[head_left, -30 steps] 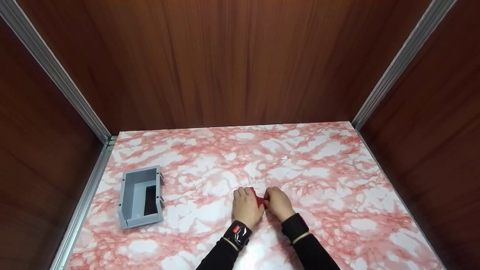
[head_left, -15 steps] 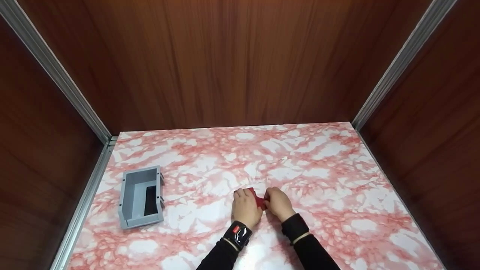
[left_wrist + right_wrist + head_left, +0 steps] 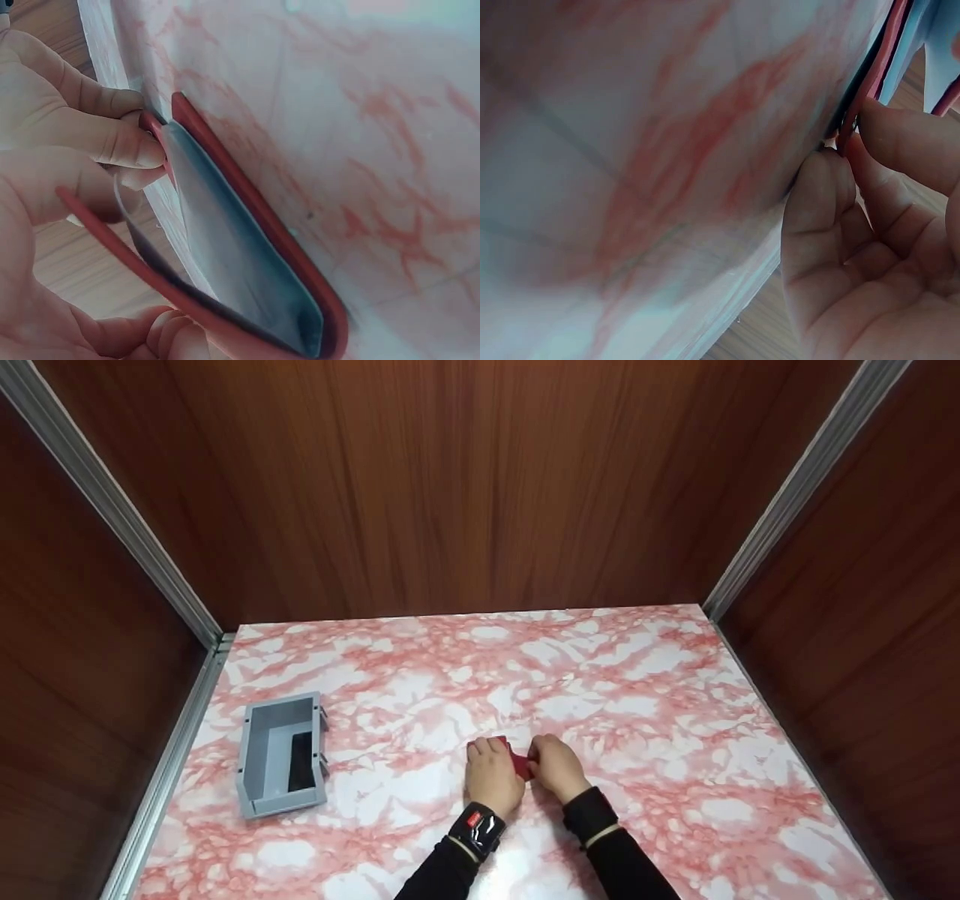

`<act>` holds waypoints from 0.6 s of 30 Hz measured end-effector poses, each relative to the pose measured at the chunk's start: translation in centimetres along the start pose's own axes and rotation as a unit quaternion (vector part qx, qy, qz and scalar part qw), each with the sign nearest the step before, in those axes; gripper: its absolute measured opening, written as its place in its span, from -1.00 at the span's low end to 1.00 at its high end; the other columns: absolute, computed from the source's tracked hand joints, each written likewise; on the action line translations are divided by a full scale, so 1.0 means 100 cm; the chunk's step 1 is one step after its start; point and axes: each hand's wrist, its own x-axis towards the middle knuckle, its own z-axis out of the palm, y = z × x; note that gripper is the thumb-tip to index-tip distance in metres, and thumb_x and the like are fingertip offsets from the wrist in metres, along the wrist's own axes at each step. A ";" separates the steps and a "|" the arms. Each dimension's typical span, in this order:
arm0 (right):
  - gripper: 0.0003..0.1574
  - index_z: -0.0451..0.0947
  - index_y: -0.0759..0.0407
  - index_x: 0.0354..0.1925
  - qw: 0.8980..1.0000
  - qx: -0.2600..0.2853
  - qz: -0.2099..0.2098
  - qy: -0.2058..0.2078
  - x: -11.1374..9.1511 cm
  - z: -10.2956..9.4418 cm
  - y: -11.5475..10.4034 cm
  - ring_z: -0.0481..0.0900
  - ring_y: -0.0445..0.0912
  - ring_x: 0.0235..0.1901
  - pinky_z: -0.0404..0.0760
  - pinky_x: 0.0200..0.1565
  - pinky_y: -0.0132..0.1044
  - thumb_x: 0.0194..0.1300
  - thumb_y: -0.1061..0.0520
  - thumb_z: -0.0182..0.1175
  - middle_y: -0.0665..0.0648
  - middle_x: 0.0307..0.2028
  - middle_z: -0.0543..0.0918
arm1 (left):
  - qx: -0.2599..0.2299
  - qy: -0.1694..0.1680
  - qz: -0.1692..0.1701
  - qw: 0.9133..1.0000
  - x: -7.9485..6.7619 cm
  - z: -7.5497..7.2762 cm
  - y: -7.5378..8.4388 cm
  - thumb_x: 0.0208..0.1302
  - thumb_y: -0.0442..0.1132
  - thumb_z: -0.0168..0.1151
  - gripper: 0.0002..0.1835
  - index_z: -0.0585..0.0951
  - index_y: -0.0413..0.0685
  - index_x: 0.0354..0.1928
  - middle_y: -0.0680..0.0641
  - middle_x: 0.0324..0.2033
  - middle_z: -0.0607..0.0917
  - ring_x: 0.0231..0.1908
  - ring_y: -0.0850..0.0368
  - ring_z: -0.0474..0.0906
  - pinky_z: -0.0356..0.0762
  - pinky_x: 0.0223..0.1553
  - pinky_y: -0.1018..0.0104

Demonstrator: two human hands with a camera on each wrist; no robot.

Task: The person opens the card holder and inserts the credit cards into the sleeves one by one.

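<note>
At the lower left of the head view sits a grey bin point(image 3: 282, 755), open at the top, with a dark item point(image 3: 301, 761) lying inside against its right wall; what that item is cannot be told. It stands well apart from your hands, and nothing lies between it and them.

Lower centre of the head view: your left hand point(image 3: 493, 775) and right hand point(image 3: 556, 767) meet over a small red pouch point(image 3: 518, 761) resting on the pink marbled tabletop point(image 3: 645, 712). Only a sliver of red shows between the knuckles here.

In the left wrist view the red pouch point(image 3: 247, 259) fills the middle of the frame. Its mouth is spread, showing a grey lining, and your left fingers point(image 3: 112, 142) pinch one red edge at the upper left of that frame.

In the right wrist view, upper right, your right fingers point(image 3: 900, 142) curl round and nip the red rim point(image 3: 870, 82) just above the table surface.

Judged from these views, the pouch is gripped from both sides and its opening parted; nothing is seen inside it, and it is not yet lifted off the table. Wooden walls point(image 3: 465, 487) and metal corner rails point(image 3: 802, 487) enclose the work area and do not crowd the hands.
</note>
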 end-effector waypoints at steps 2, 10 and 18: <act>-0.71 0.45 0.22 -0.49 1.000 -0.001 0.003 -0.002 0.000 0.000 -0.001 0.43 0.00 -0.50 0.48 -0.38 -0.09 -0.03 0.36 0.42 0.05 -0.53 0.40 | 0.001 -0.003 0.000 1.000 0.000 -0.001 0.000 -0.31 -0.05 0.53 -0.28 0.48 -0.39 -0.13 -0.24 -0.29 0.46 -0.27 -0.13 0.41 0.44 -0.26 0.13; -0.70 0.45 0.20 -0.50 1.000 -0.003 0.000 0.002 0.001 0.001 -0.001 0.44 0.01 -0.50 0.48 -0.36 -0.08 -0.05 0.35 0.44 0.05 -0.53 0.40 | -0.031 0.000 -0.011 0.999 0.002 -0.005 -0.004 -0.25 -0.10 0.49 -0.37 0.49 -0.40 -0.18 -0.25 -0.31 0.46 -0.28 -0.14 0.43 0.48 -0.29 0.11; -0.68 0.44 0.18 -0.51 1.000 -0.007 0.004 -0.004 0.000 0.000 -0.001 0.44 -0.01 -0.51 0.48 -0.38 -0.10 -0.03 0.34 0.44 0.04 -0.52 0.41 | -0.094 -0.002 -0.035 0.995 0.004 -0.017 -0.006 -0.12 -0.19 0.48 -0.52 0.48 -0.38 -0.26 -0.25 -0.34 0.46 -0.31 -0.16 0.45 0.51 -0.34 0.06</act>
